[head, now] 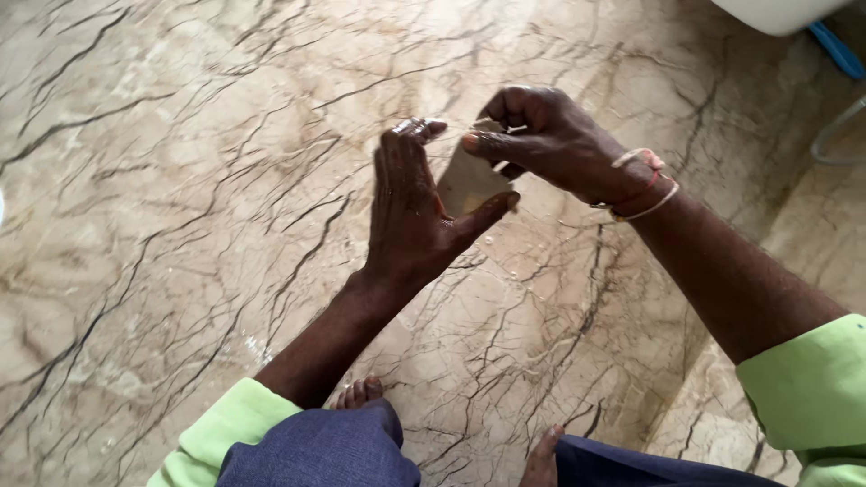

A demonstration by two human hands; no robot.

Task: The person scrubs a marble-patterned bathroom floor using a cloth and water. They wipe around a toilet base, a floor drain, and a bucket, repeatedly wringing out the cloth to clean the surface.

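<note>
The left hand is standing edge-up, fingers straight, thumb hooking under a small tan piece of paper — bracing it. The right hand is pinching its far edge, seemingly for control, above the marble floor.

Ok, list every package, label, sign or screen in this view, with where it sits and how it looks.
No sign, screen or printed label shows.
Small flat piece: the nearest thing to a package, tan, roughly triangular, maybe paper or card, held between the left hand and right hand above the marble floor.
White object: top right corner, cut off by the frame, plain white; its kind cannot be told.
</note>
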